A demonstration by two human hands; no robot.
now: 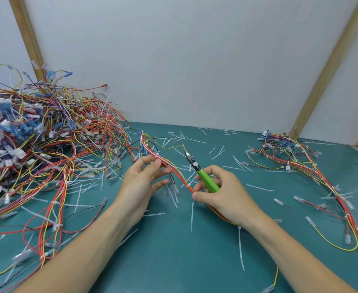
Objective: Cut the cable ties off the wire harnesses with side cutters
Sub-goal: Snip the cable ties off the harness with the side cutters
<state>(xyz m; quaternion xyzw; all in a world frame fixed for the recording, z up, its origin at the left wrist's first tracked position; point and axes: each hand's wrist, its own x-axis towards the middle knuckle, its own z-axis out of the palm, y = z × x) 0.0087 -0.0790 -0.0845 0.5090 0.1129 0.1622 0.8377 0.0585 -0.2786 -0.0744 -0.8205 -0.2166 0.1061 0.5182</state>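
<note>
**Checker:** Two hands on one bundle, nearest you. Your right hand point(218, 193) pinches the wire harness point(173, 170) between thumb and forefinger, and its other fingers curl round the green handles of the side cutters point(201, 170). The blades point up and away, lying beside the wires, not on them.

**Operator:** And my left?

**Checker:** Your left hand point(144, 178) is loosely spread, fingertips touching the bundle just below a white cable tie point(157, 155). I'd judge you're between cuts: lining up the next tie, not yet biting it.

**Operator:** So what does the next move need?

**Checker:** Probably let go of the pinch, swing the tips onto that tie's strap alone and steady the wires with your left. Nicking the insulation is the risk, since the strap sits tight against it.

**Operator:** How much is left?

**Checker:** One harness in hand, with at least three ties visible along it, one more by your right wrist. One pair of cutters. Cut ties point(192, 216) lie scattered over the green mat point(173, 261), too many to count. Farther off, one spread-out harness group point(300, 157) on your right, and one big tangled pile point(36, 132) on your left against the white wall point(184, 60); I can't count the harnesses in it.
</note>
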